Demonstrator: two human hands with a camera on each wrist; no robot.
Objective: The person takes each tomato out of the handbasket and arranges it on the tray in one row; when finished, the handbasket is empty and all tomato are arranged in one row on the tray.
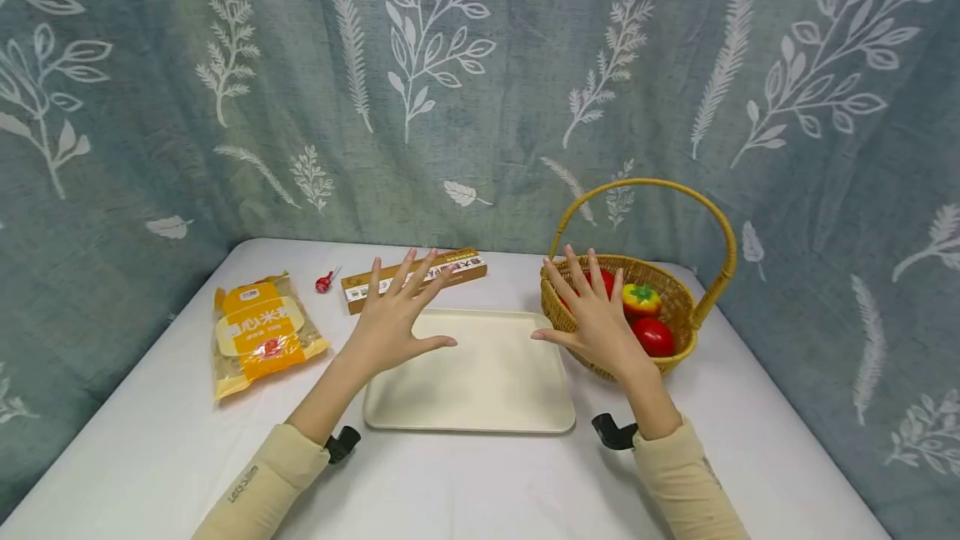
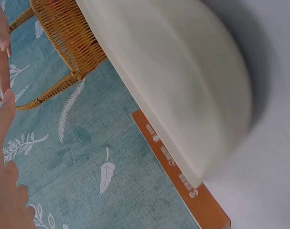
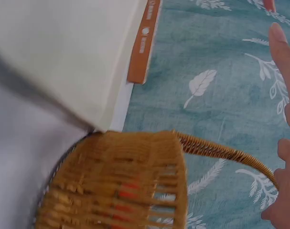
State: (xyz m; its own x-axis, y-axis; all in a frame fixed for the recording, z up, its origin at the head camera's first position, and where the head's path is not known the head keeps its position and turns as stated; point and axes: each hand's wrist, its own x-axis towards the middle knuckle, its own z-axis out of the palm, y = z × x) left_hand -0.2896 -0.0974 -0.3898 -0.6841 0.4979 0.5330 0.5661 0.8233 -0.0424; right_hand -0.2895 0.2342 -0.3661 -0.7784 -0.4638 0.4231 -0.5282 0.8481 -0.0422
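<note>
Both hands are held up with fingers spread, and neither holds anything. In the head view my left hand (image 1: pixel 390 327) appears over the left part of a cream rectangular tray (image 1: pixel 472 382), in front of a long brown box (image 1: pixel 465 267). My right hand (image 1: pixel 596 323) covers part of a wicker basket (image 1: pixel 678 294) with a tall handle. Inside the basket are a red-and-yellow pepper-like item (image 1: pixel 641 301) and a round red fruit or vegetable (image 1: pixel 654 337); another red item is partly hidden by the fingers. The left wrist view shows the left hand (image 2: pixel 8 162) at its edge; the right hand (image 3: pixel 288 109) edges the right wrist view.
A yellow-orange snack bag (image 1: pixel 262 332) lies at the left of the white table (image 1: pixel 480 490). Between the bag and the box is a small red-wrapped lollipop (image 1: pixel 324 282). A blue-green curtain with white leaf patterns (image 1: pixel 510 90) rises behind the table and along its sides.
</note>
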